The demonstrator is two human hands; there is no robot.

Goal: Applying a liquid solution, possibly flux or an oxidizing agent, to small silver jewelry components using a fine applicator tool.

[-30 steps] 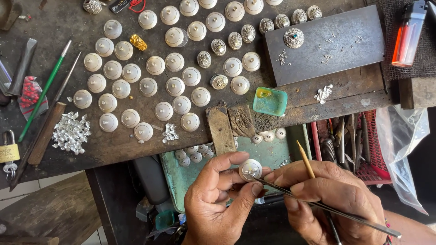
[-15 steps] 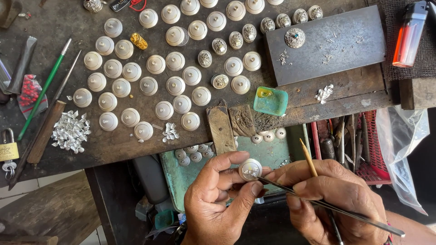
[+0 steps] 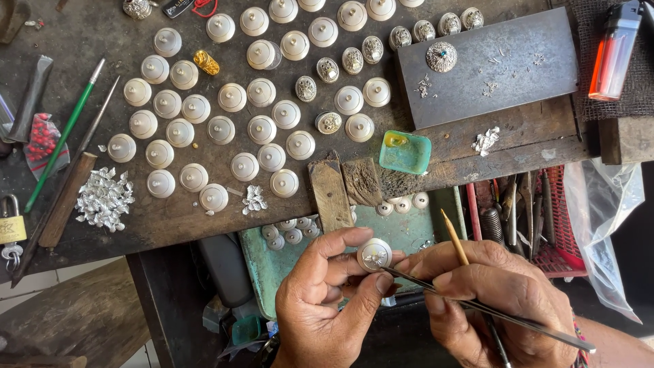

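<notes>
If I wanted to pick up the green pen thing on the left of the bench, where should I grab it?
Take the green-handled tool at the middle of its long green shaft, coming from above with finger and thumb across it. It lies flat and slanted on the workbench; another thin tool lies close on its right, so keep the grip narrow.
</notes>
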